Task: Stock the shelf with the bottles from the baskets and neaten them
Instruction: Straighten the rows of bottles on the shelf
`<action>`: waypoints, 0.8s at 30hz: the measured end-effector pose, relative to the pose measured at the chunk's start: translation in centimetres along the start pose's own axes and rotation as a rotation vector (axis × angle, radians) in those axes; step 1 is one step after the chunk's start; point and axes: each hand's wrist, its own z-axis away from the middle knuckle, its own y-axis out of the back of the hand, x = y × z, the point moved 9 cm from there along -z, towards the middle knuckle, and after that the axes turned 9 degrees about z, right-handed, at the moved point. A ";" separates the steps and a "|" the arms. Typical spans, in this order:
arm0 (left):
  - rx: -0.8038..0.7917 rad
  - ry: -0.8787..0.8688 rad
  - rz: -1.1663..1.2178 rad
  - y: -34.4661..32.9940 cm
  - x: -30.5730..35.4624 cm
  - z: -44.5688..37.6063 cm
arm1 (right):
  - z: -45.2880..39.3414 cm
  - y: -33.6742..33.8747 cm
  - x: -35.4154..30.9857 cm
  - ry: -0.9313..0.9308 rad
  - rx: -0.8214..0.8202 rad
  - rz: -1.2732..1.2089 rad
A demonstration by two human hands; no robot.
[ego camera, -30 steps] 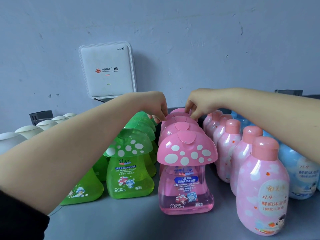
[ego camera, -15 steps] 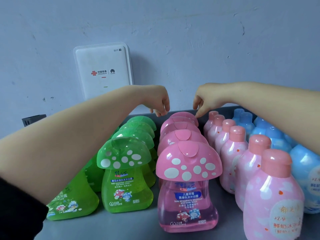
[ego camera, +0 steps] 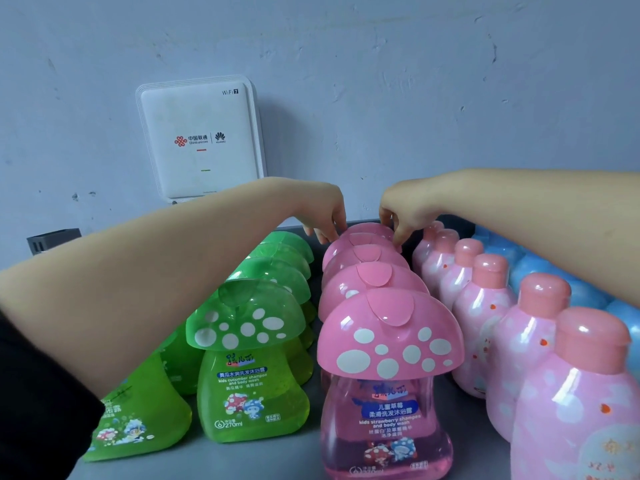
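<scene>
Rearmost pink mushroom bottle [ego camera: 369,232], left hand [ego camera: 323,211] and right hand [ego camera: 401,211] reaching over, curled fingertips pinching its cap

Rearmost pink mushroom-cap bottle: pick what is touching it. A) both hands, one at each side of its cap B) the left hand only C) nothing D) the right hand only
A: the left hand and the right hand each have fingertips on a side of the rearmost pink mushroom-cap bottle.

Both forearms outstretched, left hand [ego camera: 323,216], right hand [ego camera: 403,211], fingers curled downward
</scene>
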 end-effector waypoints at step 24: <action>-0.007 0.037 0.011 -0.4 -1.8 0.5 | -0.5 0.8 -1.4 0.040 0.093 -0.046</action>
